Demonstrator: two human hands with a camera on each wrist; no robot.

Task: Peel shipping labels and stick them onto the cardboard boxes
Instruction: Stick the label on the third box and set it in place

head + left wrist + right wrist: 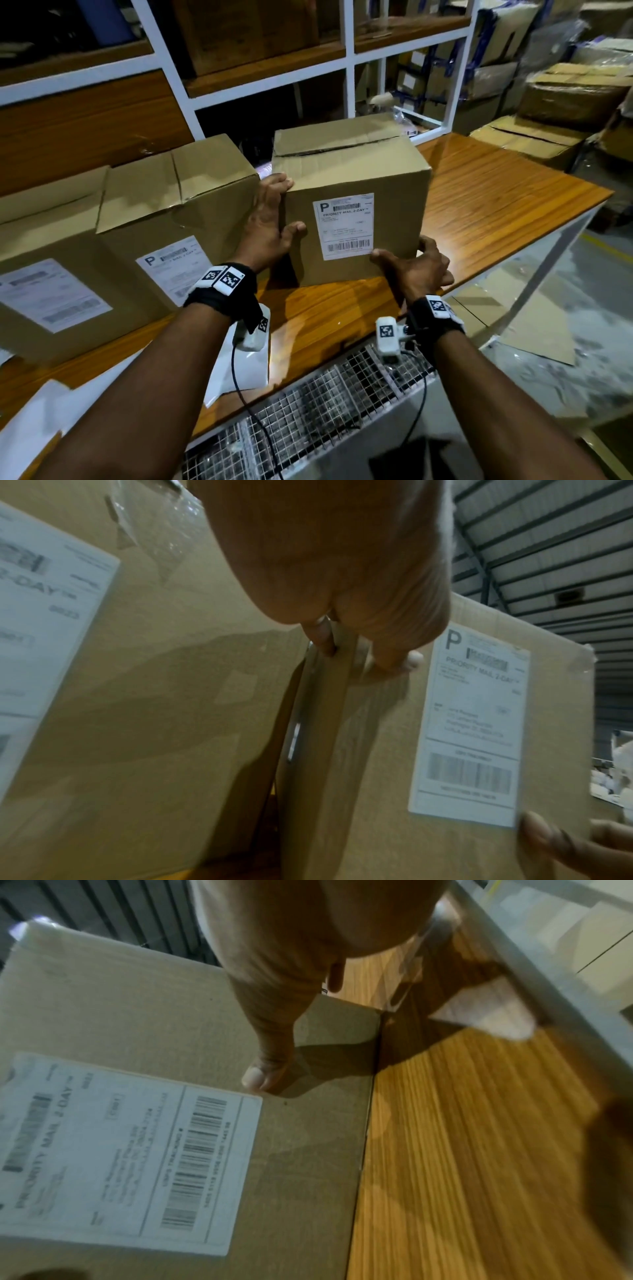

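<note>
A cardboard box [394,185] stands on the wooden table [496,212] with a white shipping label [346,226] stuck flat on its near face. My left hand [270,219] grips the box's left vertical edge, fingers along the side and thumb on the front. At the lower right corner my right hand [414,267] holds the box, its thumb beside the label's bottom right corner and its fingers round the right side. The left wrist view shows the label [472,723] and my left hand [342,574]. The right wrist view shows my right thumb [267,1074] just above the label [126,1150].
Two more labelled boxes [178,195] [51,240] stand close on the left, the nearer one almost touching the held box. White sheets [239,370] lie near the table's front edge. A shelf rack [349,58] rises behind. Stacked boxes [534,137] and flat cardboard [534,329] lie on the right.
</note>
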